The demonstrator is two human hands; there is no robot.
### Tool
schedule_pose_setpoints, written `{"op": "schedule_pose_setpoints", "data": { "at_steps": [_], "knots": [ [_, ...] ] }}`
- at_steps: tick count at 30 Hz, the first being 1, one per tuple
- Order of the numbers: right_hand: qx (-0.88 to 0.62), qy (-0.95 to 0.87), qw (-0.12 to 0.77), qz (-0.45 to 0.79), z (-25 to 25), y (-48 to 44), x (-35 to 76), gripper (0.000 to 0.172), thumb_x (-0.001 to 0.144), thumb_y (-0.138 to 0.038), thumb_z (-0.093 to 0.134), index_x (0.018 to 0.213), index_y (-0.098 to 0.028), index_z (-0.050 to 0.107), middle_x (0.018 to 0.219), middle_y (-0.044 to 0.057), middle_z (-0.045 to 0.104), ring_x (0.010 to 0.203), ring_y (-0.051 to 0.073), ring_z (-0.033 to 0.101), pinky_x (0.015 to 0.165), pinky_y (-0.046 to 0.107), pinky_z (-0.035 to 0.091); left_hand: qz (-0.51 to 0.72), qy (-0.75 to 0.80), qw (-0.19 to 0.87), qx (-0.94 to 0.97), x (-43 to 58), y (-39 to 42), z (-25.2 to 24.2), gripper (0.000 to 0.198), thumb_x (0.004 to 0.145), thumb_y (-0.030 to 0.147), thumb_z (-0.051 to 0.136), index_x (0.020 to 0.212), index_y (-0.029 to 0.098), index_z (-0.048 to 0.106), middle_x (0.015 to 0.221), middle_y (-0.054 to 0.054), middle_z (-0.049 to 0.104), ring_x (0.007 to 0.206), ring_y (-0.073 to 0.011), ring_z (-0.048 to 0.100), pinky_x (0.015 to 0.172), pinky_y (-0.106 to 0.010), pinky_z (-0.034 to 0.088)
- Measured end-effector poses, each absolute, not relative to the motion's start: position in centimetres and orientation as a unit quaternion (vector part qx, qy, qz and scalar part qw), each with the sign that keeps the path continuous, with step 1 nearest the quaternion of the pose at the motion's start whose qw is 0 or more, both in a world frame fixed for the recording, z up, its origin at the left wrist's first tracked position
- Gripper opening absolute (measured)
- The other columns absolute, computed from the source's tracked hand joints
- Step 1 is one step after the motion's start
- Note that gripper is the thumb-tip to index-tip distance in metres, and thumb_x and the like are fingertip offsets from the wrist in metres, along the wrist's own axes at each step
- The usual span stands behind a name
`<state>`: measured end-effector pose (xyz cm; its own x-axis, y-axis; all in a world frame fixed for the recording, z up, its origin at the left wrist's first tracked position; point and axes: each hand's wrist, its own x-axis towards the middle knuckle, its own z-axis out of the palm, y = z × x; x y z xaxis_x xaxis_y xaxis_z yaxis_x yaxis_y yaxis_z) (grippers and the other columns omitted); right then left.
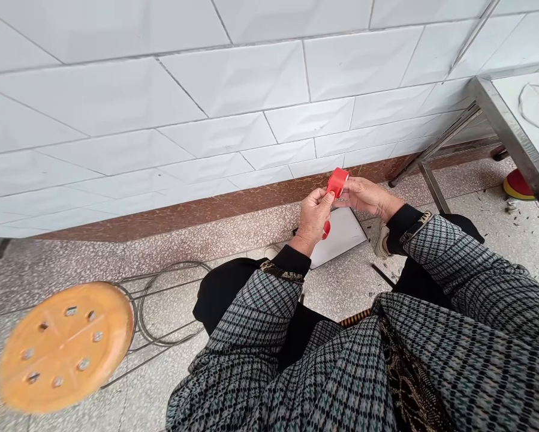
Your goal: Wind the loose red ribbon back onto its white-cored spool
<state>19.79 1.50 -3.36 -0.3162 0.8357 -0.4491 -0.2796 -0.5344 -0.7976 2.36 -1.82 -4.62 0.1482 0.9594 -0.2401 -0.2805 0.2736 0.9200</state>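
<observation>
Both my hands are raised in front of my knees, close to a white tiled wall. My left hand (313, 217) is closed, its thumb and fingers pinching the lower side of a small red plastic piece (338, 181). A second bit of red (326, 228) shows under that palm. My right hand (364, 197) grips the same red piece from the right, fingers curled. A white flat board (343, 234) lies on the floor just beneath the hands.
An orange round stool seat (65, 345) with a wire frame (170, 300) stands at lower left. A steel table (512, 129) juts in at the right, a red-and-yellow disc (518, 185) under it. Debris litters the speckled floor.
</observation>
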Motion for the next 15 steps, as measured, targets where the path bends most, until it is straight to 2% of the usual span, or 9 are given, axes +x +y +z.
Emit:
{"op": "schedule_pose_setpoints", "data": {
  "at_steps": [5, 9, 12, 15],
  "knots": [
    [-0.437, -0.281, 0.365, 0.773, -3.59, 1.44, 19.82, 0.019, 0.087, -0.029, 0.089, 0.097, -0.02, 0.075, 0.099, 0.009, 0.084, 0.094, 0.024, 0.076, 0.096, 0.047, 0.067, 0.485, 0.495, 0.592, 0.411, 2.55, -1.92, -5.04, 0.03, 0.093, 0.038, 0.083, 0.086, 0.023, 0.059, 0.065, 0.006, 0.052, 0.057, -0.0095, 0.045, 0.054, -0.022, 0.034],
    [-0.424, -0.268, 0.336, 0.797, -3.81, 1.44, 19.92, 0.02, 0.087, -0.029, 0.088, 0.098, -0.021, 0.074, 0.094, 0.008, 0.084, 0.094, 0.026, 0.079, 0.097, 0.05, 0.067, 0.496, 0.488, 0.585, 0.417, 2.57, -2.05, -4.67, 0.023, 0.093, 0.031, 0.082, 0.108, 0.024, 0.066, 0.079, 0.002, 0.066, 0.068, -0.013, 0.059, 0.063, -0.024, 0.043],
    [-0.419, -0.26, 0.325, 0.807, -3.91, 1.36, 19.97, 0.02, 0.088, -0.03, 0.087, 0.101, -0.022, 0.073, 0.098, 0.009, 0.086, 0.098, 0.027, 0.08, 0.098, 0.051, 0.067, 0.479, 0.471, 0.615, 0.414, 2.46, -1.89, -4.55, 0.031, 0.093, 0.034, 0.084, 0.119, 0.025, 0.068, 0.079, 0.002, 0.068, 0.065, -0.0123, 0.057, 0.061, -0.024, 0.042],
    [-0.42, -0.259, 0.321, 0.809, -3.95, 1.31, 20.02, 0.019, 0.09, -0.031, 0.085, 0.103, -0.022, 0.073, 0.102, 0.01, 0.086, 0.101, 0.027, 0.08, 0.1, 0.053, 0.066, 0.455, 0.445, 0.663, 0.394, 2.11, -1.5, -4.8, 0.044, 0.09, 0.041, 0.089, 0.125, 0.024, 0.07, 0.069, 0.006, 0.061, 0.05, -0.008, 0.042, 0.051, -0.023, 0.03]
  ]
}}
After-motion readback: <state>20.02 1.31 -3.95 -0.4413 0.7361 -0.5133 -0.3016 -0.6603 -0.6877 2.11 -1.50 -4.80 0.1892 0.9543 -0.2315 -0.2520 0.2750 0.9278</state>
